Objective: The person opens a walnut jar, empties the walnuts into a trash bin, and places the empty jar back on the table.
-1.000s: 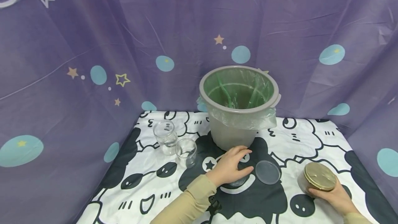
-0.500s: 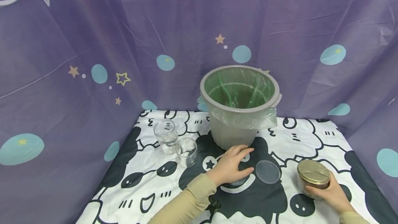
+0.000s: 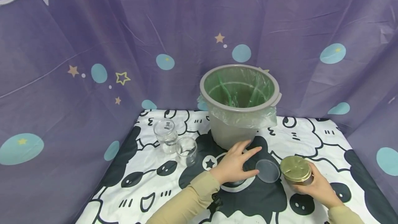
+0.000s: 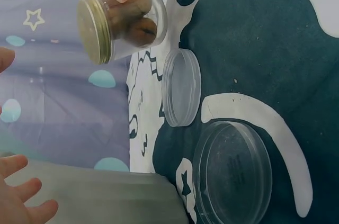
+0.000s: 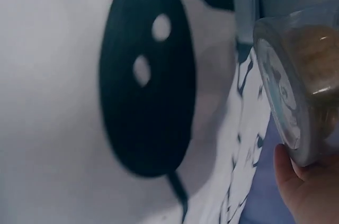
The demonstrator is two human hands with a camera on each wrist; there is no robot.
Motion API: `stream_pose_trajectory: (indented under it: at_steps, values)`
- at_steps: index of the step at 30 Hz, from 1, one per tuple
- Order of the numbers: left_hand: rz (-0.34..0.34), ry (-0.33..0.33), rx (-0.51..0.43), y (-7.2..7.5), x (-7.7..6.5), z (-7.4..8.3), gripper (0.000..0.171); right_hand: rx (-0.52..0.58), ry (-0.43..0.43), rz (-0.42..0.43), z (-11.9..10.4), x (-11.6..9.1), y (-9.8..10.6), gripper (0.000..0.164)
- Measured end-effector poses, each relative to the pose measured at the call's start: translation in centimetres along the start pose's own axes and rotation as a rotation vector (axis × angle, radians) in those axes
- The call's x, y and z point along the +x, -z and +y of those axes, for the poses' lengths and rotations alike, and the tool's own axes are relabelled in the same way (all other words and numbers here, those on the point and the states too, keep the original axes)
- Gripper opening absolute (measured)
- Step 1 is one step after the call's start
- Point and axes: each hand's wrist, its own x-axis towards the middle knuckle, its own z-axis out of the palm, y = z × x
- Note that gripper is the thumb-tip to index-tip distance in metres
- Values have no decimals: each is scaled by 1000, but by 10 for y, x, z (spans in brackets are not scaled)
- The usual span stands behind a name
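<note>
My right hand grips a clear jar with a gold lid, tilted and held above the cloth. Brown rounded lumps show through its wall, their kind unclear. From below, the right wrist view shows the jar's base with thumb and fingers around its side. My left hand hovers with fingers spread and holds nothing. Beneath it lies a shallow clear round lid, mostly hidden in the head view. A second clear round lid lies flat between the hands.
A grey bin with a green-tinted plastic liner stands at the back middle. Two clear cylindrical containers stand side by side at the left. A black-and-white patterned cloth covers the table; a purple curtain hangs behind.
My right hand has carried the jar leftward, close to the second lid. The left hand has shifted slightly right, its fingers spreading a little more.
</note>
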Motion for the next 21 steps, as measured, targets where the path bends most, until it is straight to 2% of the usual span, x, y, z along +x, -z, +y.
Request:
stream_pose_trajectory:
  at_steps: [11,21]
  values:
    - [1,-50,38,-4,7,7,75,-64,145,55,-28,2,-17,100]
    - [15,-101,108,-8,13,15,75,-44,212,58,-42,5,-33,95]
